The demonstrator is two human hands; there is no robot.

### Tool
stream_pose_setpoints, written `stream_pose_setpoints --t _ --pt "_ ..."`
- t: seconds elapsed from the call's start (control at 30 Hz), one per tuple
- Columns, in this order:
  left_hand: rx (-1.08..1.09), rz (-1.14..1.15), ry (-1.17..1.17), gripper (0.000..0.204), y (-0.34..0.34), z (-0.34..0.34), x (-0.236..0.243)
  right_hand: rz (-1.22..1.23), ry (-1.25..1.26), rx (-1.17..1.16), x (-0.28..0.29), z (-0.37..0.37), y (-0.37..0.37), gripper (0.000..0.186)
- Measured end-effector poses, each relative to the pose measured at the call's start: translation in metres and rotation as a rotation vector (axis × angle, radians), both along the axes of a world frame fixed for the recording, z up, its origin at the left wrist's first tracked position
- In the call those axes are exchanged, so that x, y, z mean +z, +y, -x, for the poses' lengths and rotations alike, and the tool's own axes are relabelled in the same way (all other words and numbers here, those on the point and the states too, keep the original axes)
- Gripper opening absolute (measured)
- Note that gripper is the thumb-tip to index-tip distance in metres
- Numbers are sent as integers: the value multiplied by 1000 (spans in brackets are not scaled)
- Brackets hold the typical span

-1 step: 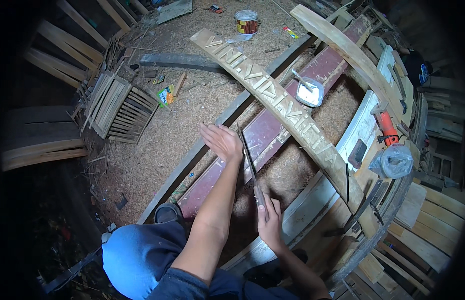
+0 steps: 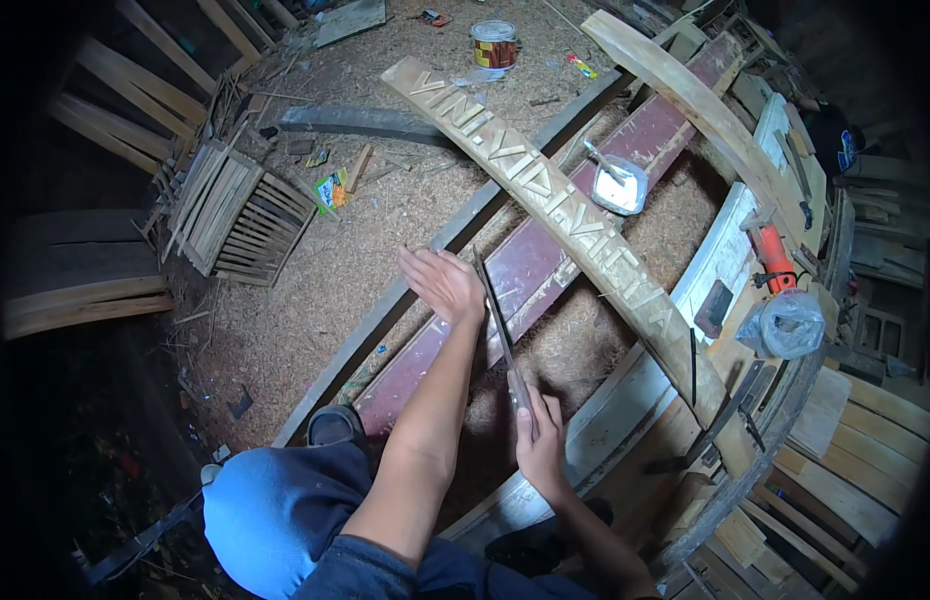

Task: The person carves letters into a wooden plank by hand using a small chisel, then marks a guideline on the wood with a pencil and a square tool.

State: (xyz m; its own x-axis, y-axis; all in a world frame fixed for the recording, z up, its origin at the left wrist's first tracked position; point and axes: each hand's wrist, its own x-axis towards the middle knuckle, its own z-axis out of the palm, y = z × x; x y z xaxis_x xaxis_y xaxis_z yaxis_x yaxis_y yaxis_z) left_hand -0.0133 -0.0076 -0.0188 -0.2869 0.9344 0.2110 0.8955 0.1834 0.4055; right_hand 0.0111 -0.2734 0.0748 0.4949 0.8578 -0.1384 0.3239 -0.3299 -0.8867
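Observation:
My right hand (image 2: 541, 445) is closed round the handle of a handsaw (image 2: 498, 315), whose long dark blade shows nearly edge-on. The blade points away from me, over a reddish-purple beam (image 2: 530, 270). Left of the blade, my left hand (image 2: 445, 285) has its fingers stretched out and its wrist close to the blade. What lies under that palm is hidden. Beyond both hands, a long wooden board (image 2: 520, 165) bearing raised wooden letters crosses the beam at a slant. A clear tub (image 2: 621, 186) of white paste, with a brush in it, rests on the beam.
A curved plank (image 2: 675, 80) lies beyond the board. On the right are an orange power tool (image 2: 775, 255), a clear plastic bag (image 2: 785, 325) and stacked planks (image 2: 875, 430). A slatted wooden crate (image 2: 240, 215) and a paint can (image 2: 493, 46) stand on the shavings-strewn ground.

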Motion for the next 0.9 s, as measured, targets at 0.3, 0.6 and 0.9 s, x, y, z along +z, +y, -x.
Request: stream_pose_setpoints --t 0.3,0.6,0.9 --pt "-49 -18 -45 45 0 -1 -1 -88 -51 83 -6 -9 43 49" --pt "-40 26 -21 40 -2 -9 3 12 -30 40 -10 -10 53 52" --pt "-42 -7 -27 40 -4 -12 1 4 -58 60 7 -5 50 49"
